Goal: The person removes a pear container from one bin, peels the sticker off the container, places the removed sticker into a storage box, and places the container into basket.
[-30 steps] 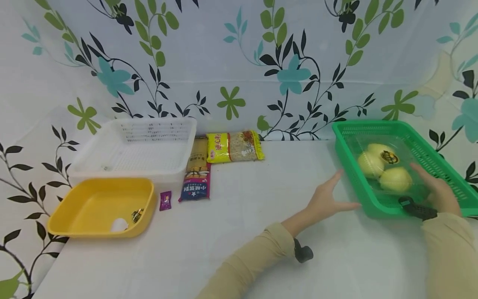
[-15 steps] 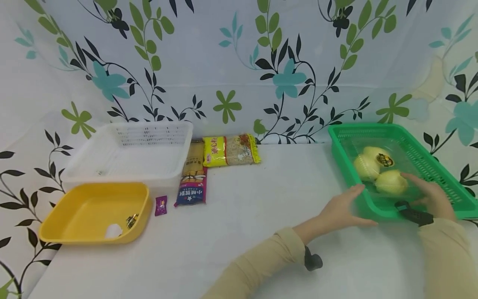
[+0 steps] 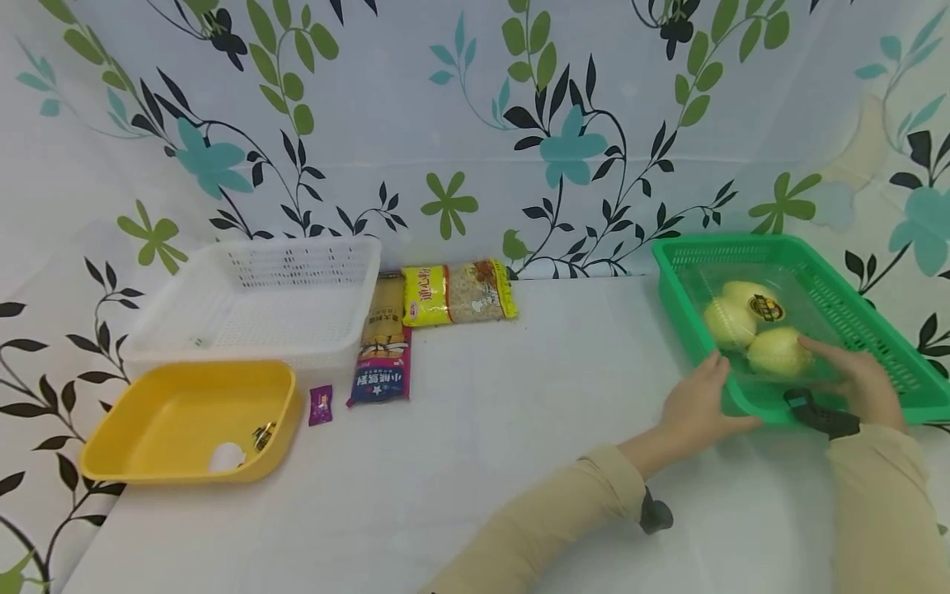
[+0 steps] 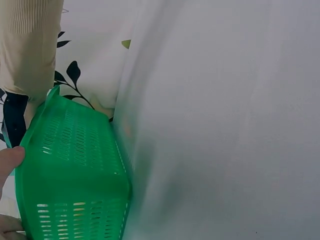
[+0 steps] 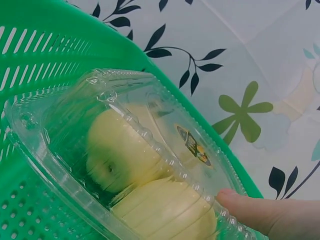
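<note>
A green plastic basket [image 3: 883, 363] stands at the right end of the table. In it lies a clear plastic clamshell box [image 5: 95, 102] with a black label, holding three pale yellow round fruits [image 3: 779, 352]. My right hand [image 3: 864, 384] holds the box's near right end; one fingertip presses the lid edge in the right wrist view, the other fingers hidden there. At the basket's near left corner my left hand [image 3: 701, 404] has its thumb and fingers spread apart. The left wrist view shows a fingertip [image 4: 12, 159] right at the rim.
On the left stand a white basket [image 3: 297, 309] and a yellow tray [image 3: 171, 404] holding small items. Beside them lie a purple packet [image 3: 321, 405], a brown and blue noodle bag [image 3: 382, 346] and a yellow pasta bag [image 3: 460, 294]. A patterned cloth [image 3: 482, 107] hangs behind.
My left hand has moved right, from beside the green basket to its near left corner. My right hand stays at the clamshell box, one finger reaching slightly further over it.
</note>
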### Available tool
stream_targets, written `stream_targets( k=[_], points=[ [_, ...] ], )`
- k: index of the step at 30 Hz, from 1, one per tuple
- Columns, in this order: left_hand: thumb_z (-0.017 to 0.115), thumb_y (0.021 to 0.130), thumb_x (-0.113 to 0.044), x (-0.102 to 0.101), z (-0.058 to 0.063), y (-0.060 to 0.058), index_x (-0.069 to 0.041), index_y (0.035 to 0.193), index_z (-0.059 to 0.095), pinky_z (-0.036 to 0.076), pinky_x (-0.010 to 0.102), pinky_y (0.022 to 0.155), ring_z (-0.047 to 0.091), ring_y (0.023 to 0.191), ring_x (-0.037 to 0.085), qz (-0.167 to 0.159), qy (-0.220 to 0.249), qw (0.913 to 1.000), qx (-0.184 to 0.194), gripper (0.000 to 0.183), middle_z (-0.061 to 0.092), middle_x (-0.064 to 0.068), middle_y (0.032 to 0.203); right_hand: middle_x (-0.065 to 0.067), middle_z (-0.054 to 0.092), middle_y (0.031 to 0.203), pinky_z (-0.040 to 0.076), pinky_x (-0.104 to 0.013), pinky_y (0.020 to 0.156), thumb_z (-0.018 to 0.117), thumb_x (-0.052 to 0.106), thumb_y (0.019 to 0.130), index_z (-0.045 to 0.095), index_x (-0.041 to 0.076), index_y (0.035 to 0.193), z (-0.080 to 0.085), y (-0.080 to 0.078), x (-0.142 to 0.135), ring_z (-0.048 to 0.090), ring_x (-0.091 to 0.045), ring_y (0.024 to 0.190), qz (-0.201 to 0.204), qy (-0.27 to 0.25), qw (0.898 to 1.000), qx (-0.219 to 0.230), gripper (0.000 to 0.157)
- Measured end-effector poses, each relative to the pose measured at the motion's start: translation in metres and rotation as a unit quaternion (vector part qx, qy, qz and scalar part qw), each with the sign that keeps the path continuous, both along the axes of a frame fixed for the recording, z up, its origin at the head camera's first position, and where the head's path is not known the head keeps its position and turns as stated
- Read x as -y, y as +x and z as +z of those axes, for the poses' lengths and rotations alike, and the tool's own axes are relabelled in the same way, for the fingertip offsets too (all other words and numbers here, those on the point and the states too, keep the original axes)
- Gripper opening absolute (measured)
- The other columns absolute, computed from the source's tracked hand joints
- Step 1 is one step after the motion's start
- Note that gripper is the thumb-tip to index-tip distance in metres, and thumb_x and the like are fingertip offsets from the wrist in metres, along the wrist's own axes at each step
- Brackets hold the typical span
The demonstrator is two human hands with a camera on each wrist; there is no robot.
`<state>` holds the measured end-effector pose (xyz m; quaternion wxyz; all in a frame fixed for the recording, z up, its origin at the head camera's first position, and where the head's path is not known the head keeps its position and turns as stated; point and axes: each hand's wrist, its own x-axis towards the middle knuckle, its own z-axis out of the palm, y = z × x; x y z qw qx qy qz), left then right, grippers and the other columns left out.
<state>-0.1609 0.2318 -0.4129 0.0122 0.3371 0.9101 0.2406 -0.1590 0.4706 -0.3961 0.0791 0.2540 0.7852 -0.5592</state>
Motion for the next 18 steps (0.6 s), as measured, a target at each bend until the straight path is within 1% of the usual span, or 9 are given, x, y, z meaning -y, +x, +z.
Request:
stream_targets(
  k=[4,8,10,11,13,14,15,17,18],
  points=[
    [0.060,0.068,-0.065,-0.002,0.002,-0.002,-0.021,0.133,0.042,0.038,0.015,0.083,0.032,0.121,0.001,0.017,-0.034,0.9991,-0.018,0.080,0.029,-0.009,0.140,-0.024,-0.025,0.137,0.020,-0.059,0.094,0.045,0.041,0.090,0.000,-0.005,0.137,0.001,-0.001,0.003,-0.013,-0.047,0.123,-0.028,-0.004,1.000,-0.003,0.080],
    [0.060,0.065,-0.068,-0.002,0.011,-0.006,-0.026,0.129,0.047,0.038,0.014,0.082,0.030,0.122,0.000,0.013,-0.068,0.9972,-0.029,0.078,0.033,-0.010,0.137,-0.024,-0.026,0.138,0.021,-0.056,0.096,0.050,0.040,0.088,-0.003,-0.004,0.137,-0.002,-0.002,0.001,-0.013,-0.045,0.124,-0.062,-0.007,0.998,0.003,0.084],
    [0.060,0.065,-0.069,-0.002,0.014,-0.006,-0.027,0.128,0.048,0.039,0.013,0.081,0.029,0.122,-0.001,0.011,-0.076,0.9967,-0.027,0.077,0.034,-0.011,0.137,-0.023,-0.024,0.139,0.024,-0.055,0.095,0.052,0.038,0.088,-0.002,-0.003,0.137,-0.004,-0.003,-0.001,-0.010,-0.045,0.125,-0.074,-0.003,0.997,0.002,0.084],
    [0.060,0.064,-0.069,-0.003,0.015,-0.006,-0.028,0.128,0.048,0.039,0.013,0.080,0.029,0.122,-0.001,0.013,-0.079,0.9965,-0.024,0.077,0.034,-0.012,0.137,-0.023,-0.022,0.139,0.025,-0.055,0.095,0.052,0.036,0.089,0.000,-0.003,0.138,-0.006,-0.003,-0.002,-0.009,-0.044,0.125,-0.068,-0.001,0.998,-0.005,0.081],
    [0.060,0.063,-0.069,-0.003,0.016,-0.005,-0.030,0.128,0.048,0.041,0.013,0.077,0.030,0.121,-0.003,0.020,-0.082,0.9962,-0.018,0.077,0.033,-0.013,0.137,-0.025,-0.018,0.140,0.026,-0.055,0.094,0.048,0.025,0.092,0.003,-0.005,0.137,-0.009,-0.001,-0.004,-0.005,-0.045,0.125,-0.037,0.021,0.999,-0.022,0.071],
    [0.061,0.063,-0.069,-0.003,0.016,-0.005,-0.032,0.128,0.048,0.041,0.013,0.074,0.031,0.120,-0.003,0.024,-0.083,0.9961,-0.016,0.076,0.033,-0.014,0.136,-0.028,-0.013,0.140,0.026,-0.057,0.093,0.047,0.017,0.093,0.005,-0.008,0.137,-0.011,0.000,-0.005,-0.001,-0.048,0.124,-0.006,0.053,0.998,-0.037,0.065],
    [0.061,0.062,-0.070,-0.003,0.017,-0.005,-0.033,0.127,0.048,0.042,0.012,0.071,0.032,0.119,-0.003,0.028,-0.084,0.9960,-0.016,0.076,0.034,-0.015,0.136,-0.032,-0.006,0.139,0.027,-0.058,0.091,0.045,0.009,0.093,0.009,-0.011,0.135,-0.013,0.001,-0.007,0.004,-0.050,0.123,0.027,0.090,0.994,-0.055,0.059],
    [0.062,0.061,-0.070,-0.004,0.016,-0.005,-0.035,0.125,0.049,0.043,0.012,0.066,0.034,0.118,-0.003,0.032,-0.085,0.9956,-0.019,0.075,0.035,-0.015,0.135,-0.034,-0.004,0.137,0.024,-0.060,0.091,0.039,0.002,0.095,0.007,-0.013,0.134,-0.016,0.003,-0.008,0.005,-0.052,0.121,0.058,0.104,0.990,-0.075,0.053],
    [0.062,0.060,-0.070,-0.004,0.016,-0.005,-0.035,0.125,0.050,0.043,0.012,0.064,0.035,0.117,-0.003,0.033,-0.087,0.9954,-0.022,0.075,0.035,-0.015,0.135,-0.035,-0.004,0.136,0.023,-0.061,0.091,0.037,0.002,0.095,0.006,-0.014,0.134,-0.016,0.004,-0.009,0.005,-0.053,0.121,0.063,0.105,0.989,-0.080,0.052]
  ],
)
